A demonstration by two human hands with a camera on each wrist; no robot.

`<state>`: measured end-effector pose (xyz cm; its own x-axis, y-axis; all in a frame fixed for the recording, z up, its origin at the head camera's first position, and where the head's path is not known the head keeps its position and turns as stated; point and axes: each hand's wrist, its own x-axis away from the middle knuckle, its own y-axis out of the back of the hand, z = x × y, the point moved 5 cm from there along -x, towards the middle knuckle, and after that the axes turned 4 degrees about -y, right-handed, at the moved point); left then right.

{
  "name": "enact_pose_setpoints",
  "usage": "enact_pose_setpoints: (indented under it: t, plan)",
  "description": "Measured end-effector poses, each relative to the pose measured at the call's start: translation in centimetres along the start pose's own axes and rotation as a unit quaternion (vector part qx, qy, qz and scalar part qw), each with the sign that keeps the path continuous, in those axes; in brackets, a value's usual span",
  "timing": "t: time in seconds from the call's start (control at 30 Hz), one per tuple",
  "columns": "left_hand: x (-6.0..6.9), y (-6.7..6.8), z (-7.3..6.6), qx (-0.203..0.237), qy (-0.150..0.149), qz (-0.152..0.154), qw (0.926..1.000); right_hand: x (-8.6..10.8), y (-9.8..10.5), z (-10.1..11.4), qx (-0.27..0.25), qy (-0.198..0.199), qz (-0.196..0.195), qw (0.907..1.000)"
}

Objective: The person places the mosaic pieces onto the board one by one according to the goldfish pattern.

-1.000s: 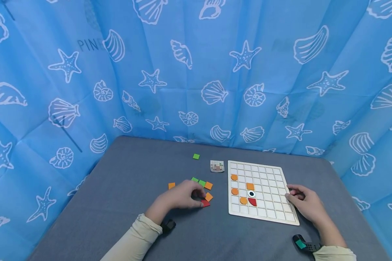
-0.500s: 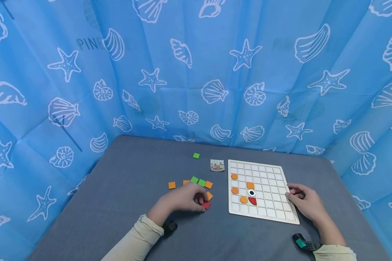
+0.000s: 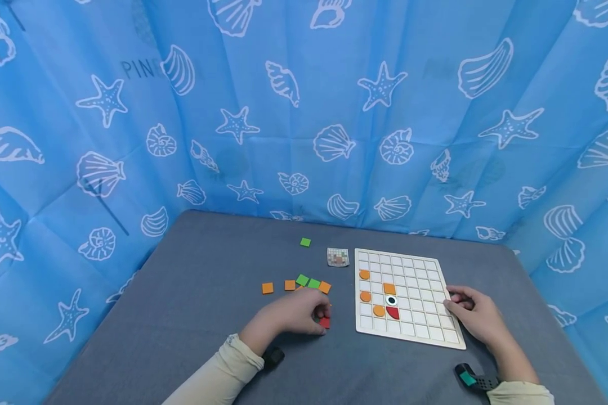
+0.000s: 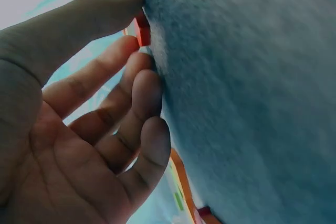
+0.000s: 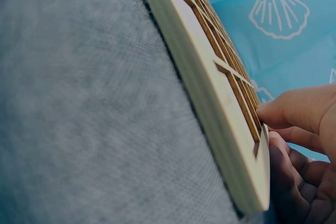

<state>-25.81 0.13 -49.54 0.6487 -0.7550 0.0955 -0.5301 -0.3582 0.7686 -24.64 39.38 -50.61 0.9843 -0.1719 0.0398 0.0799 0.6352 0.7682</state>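
i'd call the laying-out partly done: over by 8 to 10 o'clock on the white board (image 3: 421, 309), three orange discs (image 3: 365, 274), an orange square (image 3: 389, 288), an eye piece (image 3: 391, 300) and a red quarter-round (image 3: 392, 313) are set in. the board lies at 3 o'clock from the left hand (image 3: 299, 311), which pinches a red tile (image 3: 325, 323) low at the desk (image 3: 208, 253), while the right hand (image 3: 476, 318) grips the board's 3 o'clock edge. left over are loose green tiles (image 3: 314, 284) and orange tiles (image 3: 267, 288) from 10 to 2 o'clock round the left hand, some partly hidden.
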Motion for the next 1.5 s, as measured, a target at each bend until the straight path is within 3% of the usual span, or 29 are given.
enact_pose_setpoints:
  t: [0.37,0.63,0.87,1.03,1.23,1.5]
  plan:
    - [-1.3,-0.4,-1.8,-0.040,0.008,0.019,0.9990,0.1,0.0,-0.1,-0.002,-0.002,0.001,1.0000]
    - [-2.9,-0.4,-3.0,-0.065,-0.021,0.018,0.9975,0.0,0.0,-0.1,-0.001,0.002,0.000,1.0000]
    - [-4.9,0.2,-3.8,-0.064,-0.038,-0.014,0.9972,0.0,0.0,-0.1,-0.001,0.002,-0.005,1.0000]
    - [-6.4,0.9,-5.1,-0.048,-0.050,-0.040,0.9968,-0.1,0.0,-0.2,0.001,-0.004,-0.005,1.0000]
    - [-8.5,1.5,-6.6,-0.058,-0.063,-0.066,0.9942,-0.1,0.0,-0.3,0.001,-0.011,-0.003,0.9999]
    - [-11.4,2.0,-7.2,-0.070,-0.051,-0.094,0.9918,-0.1,-0.1,-0.2,0.002,-0.010,-0.004,0.9999]
